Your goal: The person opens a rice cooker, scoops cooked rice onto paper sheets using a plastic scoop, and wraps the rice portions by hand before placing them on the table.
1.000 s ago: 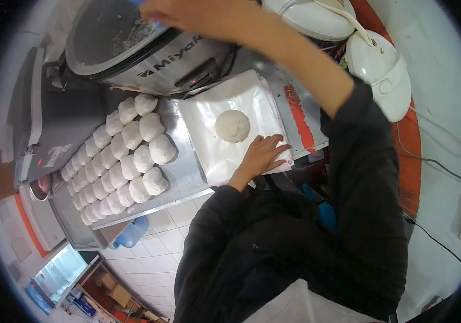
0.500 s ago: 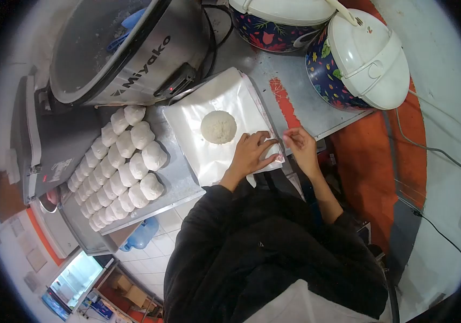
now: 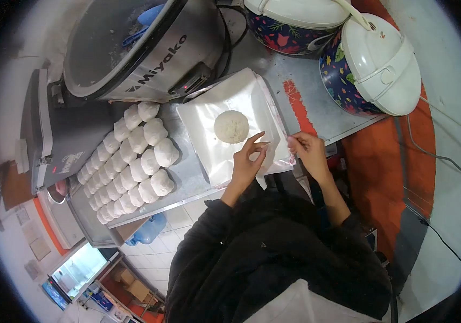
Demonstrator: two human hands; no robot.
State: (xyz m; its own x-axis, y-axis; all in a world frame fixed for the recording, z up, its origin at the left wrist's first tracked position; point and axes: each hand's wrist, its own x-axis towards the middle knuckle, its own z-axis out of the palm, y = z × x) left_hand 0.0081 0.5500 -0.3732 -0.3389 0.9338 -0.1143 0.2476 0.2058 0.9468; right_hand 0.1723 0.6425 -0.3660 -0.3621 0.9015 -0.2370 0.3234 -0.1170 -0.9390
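Note:
A round mound of cooked rice (image 3: 231, 127) sits on the top sheet of a stack of white wrapping paper (image 3: 198, 116). Over the sheet's near right part, just below the rice, is my left hand (image 3: 248, 161), its thumb and fingers curved and apart. At the stack's right edge my right hand (image 3: 310, 153) has thumb and fingertips pinched together; whatever is between them is too small to make out. Left of the paper, several white paper-wrapped bundles (image 3: 148, 160) stand in rows on the metal table (image 3: 190, 185).
A large Miyako rice cooker (image 3: 158, 64) stands open at the back left, with a blue scoop (image 3: 149, 15) inside. Two patterned containers with white lids (image 3: 384, 64) are at the back right. A blue water bottle (image 3: 147, 230) is on the floor below the table.
The view has shifted, so the scene sits further right. My left hand has lifted its spread fingers into a curve, and my right fingertips have come to the paper's edge.

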